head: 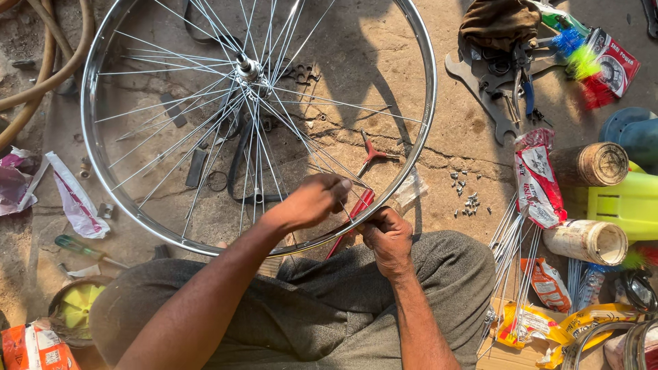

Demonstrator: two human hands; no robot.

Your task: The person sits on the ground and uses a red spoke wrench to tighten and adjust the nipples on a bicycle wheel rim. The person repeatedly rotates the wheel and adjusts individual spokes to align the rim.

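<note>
A shiny bicycle wheel rim (92, 147) with several thin spokes (178, 144) running to a metal hub (248, 68) stands tilted before my knees. My left hand (312, 200) reaches inside the rim and pinches a spoke near its lower edge. My right hand (387, 236) grips the rim from outside at the same spot, and whether it also holds the red-handled tool (361, 204) beside it I cannot tell. Both hands are close together at the rim's bottom right.
Loose spoke nipples (466, 199) and a bundle of spare spokes (510, 247) lie right of the wheel. Wrenches and pliers (500, 82), red packets (538, 178) and two cylindrical tins (589, 240) sit further right. A green-handled screwdriver (82, 248) and a hose (48, 62) lie left.
</note>
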